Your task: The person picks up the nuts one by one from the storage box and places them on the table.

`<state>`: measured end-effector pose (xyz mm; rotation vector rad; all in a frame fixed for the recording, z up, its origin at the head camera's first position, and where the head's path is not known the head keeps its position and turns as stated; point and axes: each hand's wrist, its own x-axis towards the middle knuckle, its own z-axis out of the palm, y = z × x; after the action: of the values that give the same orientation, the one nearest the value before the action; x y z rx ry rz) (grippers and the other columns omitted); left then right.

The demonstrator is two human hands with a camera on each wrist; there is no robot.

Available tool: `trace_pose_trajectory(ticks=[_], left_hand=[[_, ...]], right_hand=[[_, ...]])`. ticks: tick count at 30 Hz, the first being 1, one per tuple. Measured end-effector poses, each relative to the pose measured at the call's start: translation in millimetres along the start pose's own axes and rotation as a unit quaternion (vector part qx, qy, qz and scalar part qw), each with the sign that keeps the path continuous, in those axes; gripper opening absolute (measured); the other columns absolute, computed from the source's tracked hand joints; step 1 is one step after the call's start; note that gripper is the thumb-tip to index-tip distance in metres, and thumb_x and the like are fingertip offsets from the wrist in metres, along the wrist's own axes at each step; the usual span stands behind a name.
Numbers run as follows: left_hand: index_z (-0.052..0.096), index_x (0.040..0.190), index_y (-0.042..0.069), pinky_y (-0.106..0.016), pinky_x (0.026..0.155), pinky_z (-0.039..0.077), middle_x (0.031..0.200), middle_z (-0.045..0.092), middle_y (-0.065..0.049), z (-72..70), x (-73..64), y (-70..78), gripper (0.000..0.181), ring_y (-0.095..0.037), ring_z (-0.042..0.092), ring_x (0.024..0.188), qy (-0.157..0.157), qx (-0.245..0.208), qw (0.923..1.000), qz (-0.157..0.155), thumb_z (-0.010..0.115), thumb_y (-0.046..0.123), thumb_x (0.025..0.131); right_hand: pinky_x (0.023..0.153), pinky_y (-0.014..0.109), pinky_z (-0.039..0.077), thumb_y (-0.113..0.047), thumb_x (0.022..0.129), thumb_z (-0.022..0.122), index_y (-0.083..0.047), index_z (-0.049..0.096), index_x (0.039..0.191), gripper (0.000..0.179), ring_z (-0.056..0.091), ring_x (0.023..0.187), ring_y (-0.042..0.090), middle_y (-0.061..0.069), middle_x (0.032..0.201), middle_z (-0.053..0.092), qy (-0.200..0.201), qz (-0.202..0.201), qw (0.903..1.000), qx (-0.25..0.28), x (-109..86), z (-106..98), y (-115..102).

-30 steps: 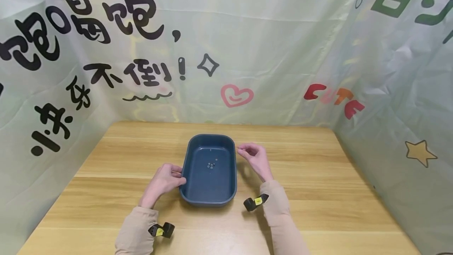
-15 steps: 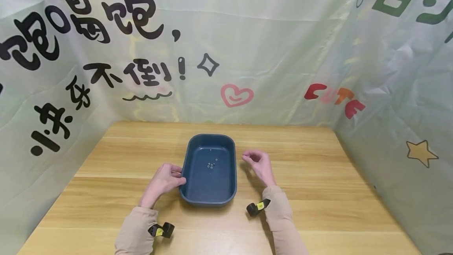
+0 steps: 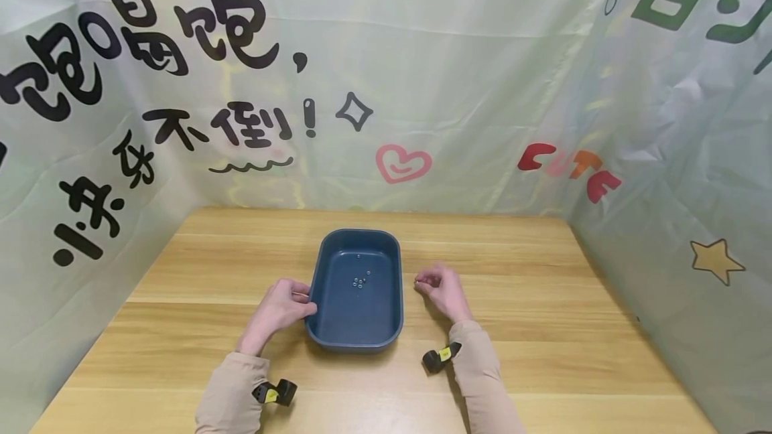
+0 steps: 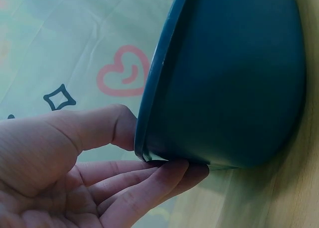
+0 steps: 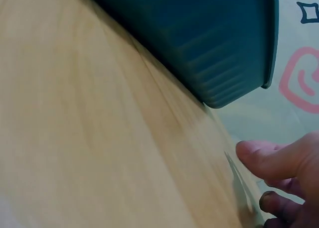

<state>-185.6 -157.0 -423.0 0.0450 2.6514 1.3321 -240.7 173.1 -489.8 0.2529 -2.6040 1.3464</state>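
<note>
A deep blue rectangular tub point(image 3: 326, 333) with rounded corners sits on the table, with several tiny shiny ring-like pieces point(image 3: 360, 282) on its floor. My left hand point(image 3: 281, 307) holds the tub's left side; in the left wrist view the thumb point(image 4: 124, 131) lies at the rim and the fingers point(image 4: 134, 190) press the outer wall. To the right of the tub, my right hand point(image 3: 443, 291) is low over the table, its thumb and forefinger tips close together. In the right wrist view its thumb point(image 5: 269, 161) covers the forefinger tip; I cannot tell whether something tiny is between them.
The wooden table point(image 3: 531, 353) extends around the tub on all sides. Behind it and along both sides hangs a pale printed cloth point(image 3: 470, 86). A black wrist camera is strapped on each sleeve.
My right hand has drawn back from the tub's right rim, moving slightly right and then toward me, lower over the table. The left hand and the tub stay in place.
</note>
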Motion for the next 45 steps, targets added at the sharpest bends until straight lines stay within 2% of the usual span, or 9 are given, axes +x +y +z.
trace_pose_trajectory(ticks=[6, 12, 23, 32, 38, 45], left_hand=[[0.065, 0.116, -0.015, -0.045, 0.088, 0.061, 0.11, 0.072, -0.031, 1.3, -0.8, 1.7, 0.043, -0.038, 0.072, 0.103, 0.004, -0.001, 1.0, -0.008, 0.072, 0.007, 0.079], [0.065, 0.116, -0.016, -0.045, 0.089, 0.06, 0.11, 0.072, -0.031, 2.3, 0.8, -0.4, 0.043, -0.039, 0.072, 0.104, 0.007, 0.002, 0.9999, -0.008, 0.071, 0.007, 0.079], [0.065, 0.116, -0.015, -0.045, 0.089, 0.06, 0.11, 0.072, -0.03, 2.3, 0.3, 0.6, 0.043, -0.038, 0.072, 0.104, 0.003, 0.004, 0.9999, -0.009, 0.072, 0.007, 0.08], [0.065, 0.117, -0.014, -0.045, 0.089, 0.06, 0.11, 0.072, -0.03, 1.7, 0.6, 0.7, 0.043, -0.037, 0.073, 0.103, 0.004, 0.004, 0.9999, -0.011, 0.072, 0.007, 0.08], [0.066, 0.116, -0.015, -0.045, 0.089, 0.06, 0.109, 0.073, -0.03, 1.4, 0.2, 1.1, 0.042, -0.038, 0.073, 0.103, 0.005, 0.009, 0.9999, -0.009, 0.072, 0.007, 0.08], [0.066, 0.115, -0.015, -0.046, 0.089, 0.06, 0.108, 0.073, -0.029, 1.4, 0.3, 0.6, 0.042, -0.038, 0.073, 0.103, 0.004, 0.008, 0.9999, -0.008, 0.072, 0.007, 0.08]], right_hand=[[0.064, 0.018, 0.041, 0.0, 0.079, 0.079, -0.003, 0.077, 0.084, 0.006, 0.051, 0.069, 0.006, 0.01, 0.078, 0.07, -0.019, 0.005, 0.9997, -0.017, -0.9, 0.3, 4.1], [0.063, 0.018, 0.039, -0.002, 0.079, 0.079, -0.003, 0.078, 0.085, 0.006, 0.049, 0.068, 0.006, 0.008, 0.075, 0.067, -0.025, 0.002, 0.9996, -0.013, -1.5, -0.5, 7.7], [0.061, 0.017, 0.04, -0.001, 0.08, 0.078, -0.002, 0.08, 0.087, 0.007, 0.049, 0.067, 0.002, 0.011, 0.082, 0.072, -0.033, -0.001, 0.9994, 0.007, -2.4, -2.4, 10.6], [0.065, 0.017, 0.042, -0.001, 0.08, 0.078, -0.002, 0.08, 0.089, 0.009, 0.052, 0.071, 0.001, 0.011, 0.083, 0.072, -0.037, -0.006, 0.9993, 0.003, -2.2, -3.8, 10.0], [0.07, 0.017, 0.046, -0.002, 0.081, 0.078, -0.003, 0.081, 0.09, 0.009, 0.059, 0.078, 0.006, 0.011, 0.086, 0.073, -0.041, -0.013, 0.9991, 0.002, -2.5, -4.7, 10.7], [0.071, 0.018, 0.046, -0.003, 0.081, 0.078, -0.003, 0.081, 0.091, 0.01, 0.059, 0.079, 0.008, 0.01, 0.085, 0.073, -0.045, -0.012, 0.9989, 0.003, -2.8, -5.7, 11.1]])
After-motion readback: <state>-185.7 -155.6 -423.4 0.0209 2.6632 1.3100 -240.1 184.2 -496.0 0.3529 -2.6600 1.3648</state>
